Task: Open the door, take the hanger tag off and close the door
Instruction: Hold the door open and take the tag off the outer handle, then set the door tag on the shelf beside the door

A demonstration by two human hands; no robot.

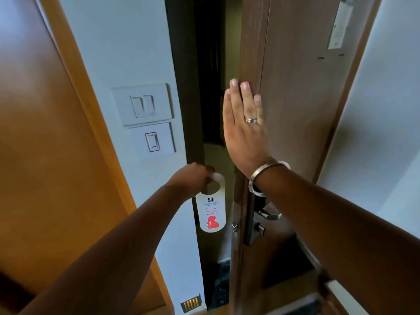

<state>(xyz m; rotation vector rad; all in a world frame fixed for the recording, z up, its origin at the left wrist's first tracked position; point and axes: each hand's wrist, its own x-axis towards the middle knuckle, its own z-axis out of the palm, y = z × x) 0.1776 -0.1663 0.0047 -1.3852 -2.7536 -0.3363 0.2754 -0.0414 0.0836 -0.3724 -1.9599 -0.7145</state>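
A left hand (193, 178) is pinching the top loop of one white hanger tag (210, 205), printed in red, dangling in the narrow dark gap beside the brown door (295, 98), whose edge is standing ajar. The right hand (244, 128) is pressing flat, fingers (245, 96) together, against the door's edge, above its one metal handle (269, 214).

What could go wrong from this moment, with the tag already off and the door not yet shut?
The flat right hand lies at the free edge of the brown wooden door; its fingers could be pinched against the frame. The white do-not-disturb hanger tag, held by the left hand, dangles in the gap and might get caught as the door shuts.
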